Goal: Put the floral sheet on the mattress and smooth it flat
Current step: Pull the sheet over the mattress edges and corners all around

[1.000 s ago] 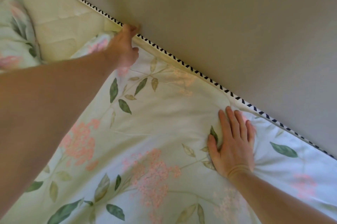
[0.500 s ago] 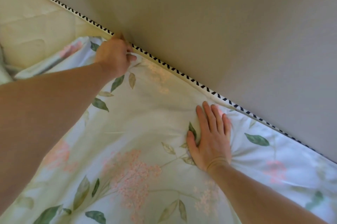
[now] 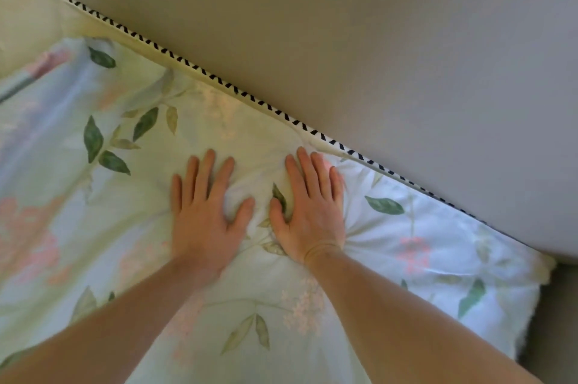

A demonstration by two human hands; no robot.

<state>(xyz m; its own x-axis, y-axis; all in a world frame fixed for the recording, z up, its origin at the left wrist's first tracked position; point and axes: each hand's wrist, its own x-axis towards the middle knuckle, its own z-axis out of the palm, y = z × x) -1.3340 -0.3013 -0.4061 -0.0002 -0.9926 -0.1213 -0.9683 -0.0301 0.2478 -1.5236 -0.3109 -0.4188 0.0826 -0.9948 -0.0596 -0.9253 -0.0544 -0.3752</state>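
Observation:
The floral sheet (image 3: 119, 183), pale with green leaves and pink blossoms, covers most of the mattress (image 3: 34, 11), whose cream top shows bare at the upper left. Black-and-white piping (image 3: 219, 80) marks the mattress edge along the wall. My left hand (image 3: 206, 211) lies flat on the sheet, fingers spread, palm down. My right hand (image 3: 309, 205) lies flat beside it, fingertips close to the piping. Small wrinkles gather between the two thumbs. Neither hand holds any cloth.
A plain beige wall (image 3: 375, 55) runs right against the mattress's far edge. The mattress corner (image 3: 541, 268) ends at the right, with the sheet draped over it and a dark gap (image 3: 556, 336) below.
My left hand let go of the sheet's edge by the wall and came back to rest flat beside my right hand. The view shifted right, so the mattress corner now shows.

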